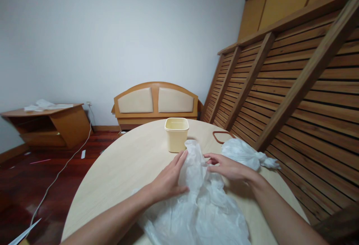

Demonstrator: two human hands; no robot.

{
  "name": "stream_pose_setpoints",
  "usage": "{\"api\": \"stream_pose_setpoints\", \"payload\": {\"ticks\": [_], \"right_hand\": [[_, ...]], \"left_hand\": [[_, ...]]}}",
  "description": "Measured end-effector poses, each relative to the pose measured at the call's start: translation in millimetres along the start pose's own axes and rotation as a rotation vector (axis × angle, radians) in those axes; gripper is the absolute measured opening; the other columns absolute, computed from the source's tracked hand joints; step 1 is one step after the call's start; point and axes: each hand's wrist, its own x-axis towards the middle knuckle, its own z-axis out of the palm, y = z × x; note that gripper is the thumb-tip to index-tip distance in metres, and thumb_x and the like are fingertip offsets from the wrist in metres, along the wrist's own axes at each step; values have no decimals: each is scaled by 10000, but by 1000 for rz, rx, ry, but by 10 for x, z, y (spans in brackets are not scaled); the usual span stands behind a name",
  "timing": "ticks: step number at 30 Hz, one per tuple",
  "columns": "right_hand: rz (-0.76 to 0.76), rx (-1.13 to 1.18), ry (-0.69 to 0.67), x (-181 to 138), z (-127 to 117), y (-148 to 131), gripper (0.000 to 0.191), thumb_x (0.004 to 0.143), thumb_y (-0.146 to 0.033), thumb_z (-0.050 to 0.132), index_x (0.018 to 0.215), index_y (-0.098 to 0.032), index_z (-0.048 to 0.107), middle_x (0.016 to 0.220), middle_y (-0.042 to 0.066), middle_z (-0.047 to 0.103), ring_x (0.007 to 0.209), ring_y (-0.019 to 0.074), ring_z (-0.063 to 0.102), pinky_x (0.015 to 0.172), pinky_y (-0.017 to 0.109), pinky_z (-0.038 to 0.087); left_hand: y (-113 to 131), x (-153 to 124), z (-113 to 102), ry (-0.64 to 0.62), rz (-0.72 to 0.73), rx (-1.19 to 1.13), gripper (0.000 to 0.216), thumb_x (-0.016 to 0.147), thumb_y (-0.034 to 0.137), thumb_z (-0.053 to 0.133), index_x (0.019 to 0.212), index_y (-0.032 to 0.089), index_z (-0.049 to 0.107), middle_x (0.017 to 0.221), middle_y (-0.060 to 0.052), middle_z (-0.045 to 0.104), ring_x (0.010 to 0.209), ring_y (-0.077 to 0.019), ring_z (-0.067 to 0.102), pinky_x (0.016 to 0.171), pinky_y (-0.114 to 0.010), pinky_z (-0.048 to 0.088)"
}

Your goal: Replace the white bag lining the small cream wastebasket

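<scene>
A crumpled, translucent white plastic bag (196, 211) spreads over the near part of the round table, its narrower end pointing away from me. Against the left side of that end rests my left hand (171, 176), fingers stretched out and thumb apart. My right hand (223, 166) is at the bag's right side, fingers slightly bent and apart, with no firm grip showing. Just beyond the bag stands an upright cream plastic bin (177, 136), open at the top. To the right lies a knotted white plastic bag (241, 153), and behind it a brown rounded frame (223, 136).
The round pale table (112, 185) fills the foreground. Slatted wooden panels (280, 88) lean close along its right side. Behind it is a padded headboard (155, 101). At left, a low wooden cabinet (67, 125) stands on the dark floor, where a white cable (63, 170) runs.
</scene>
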Motion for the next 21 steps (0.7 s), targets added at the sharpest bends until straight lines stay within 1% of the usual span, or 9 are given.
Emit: {"api": "stream_pose_setpoints", "payload": {"ticks": [3,5,6,9,11,13,16,19,21], "right_hand": [[27,-91,123,10,-158,39,331,826,-318,628,1133,-243,724,1053,69,749,1016,285,669,943,472,491],[-24,-139,135,26,-178,57,303,843,-364,623,1098,-246,737,1124,73,729,1072,294,646,962,470,471],[-50,-166,141,37,-160,66,305,833,-389,643,1086,-247,739,1152,76,717,1088,300,637,959,467,469],[-128,-248,189,72,-44,98,296,776,-414,716,1011,-236,742,1139,80,705,1092,307,619,961,454,456],[-168,-277,187,93,24,124,216,782,-396,707,910,-224,730,1035,67,715,1022,283,629,934,422,458],[-154,-248,155,113,43,152,191,821,-395,650,847,-211,695,910,45,706,877,238,636,825,369,480],[-100,-123,206,147,-26,189,240,834,-427,599,802,-190,627,782,17,655,712,181,588,658,294,448],[-66,1,378,176,-156,214,277,787,-462,606,740,-192,567,679,-9,587,644,158,543,592,269,405],[-29,63,472,179,-241,226,296,765,-487,614,750,-196,561,629,-23,558,605,152,525,559,264,387]], "left_hand": [[94,-50,5,122,-59,50,998,730,246,709,1575,189,182,1622,-165,210,1490,-356,223,1211,-524,236],[190,-120,56,176,-98,72,980,781,365,691,1582,185,154,1628,-175,185,1499,-383,171,1209,-562,199],[238,-162,96,169,-115,79,1030,773,444,704,1587,194,124,1638,-172,145,1504,-403,126,1205,-587,177],[350,-266,224,37,-181,108,1295,611,568,811,1590,242,29,1651,-147,-66,1484,-492,-14,1162,-691,124],[391,-293,273,-83,-236,162,1413,518,520,871,1585,266,-20,1628,-125,-192,1460,-524,-92,1133,-737,110],[412,-280,266,-188,-277,241,1465,493,449,890,1576,265,-80,1604,-118,-264,1452,-515,-132,1134,-730,136],[406,-222,157,-288,-301,351,1482,511,374,887,1560,224,-148,1589,-153,-288,1474,-461,-103,1173,-625,219],[315,-168,-4,-356,-256,386,1468,530,313,882,1555,191,-162,1601,-199,-238,1499,-400,-58,1200,-518,241],[205,-144,-115,-371,-214,393,1478,530,303,882,1547,197,-185,1609,-227,-191,1502,-396,-28,1204,-527,216]]}}
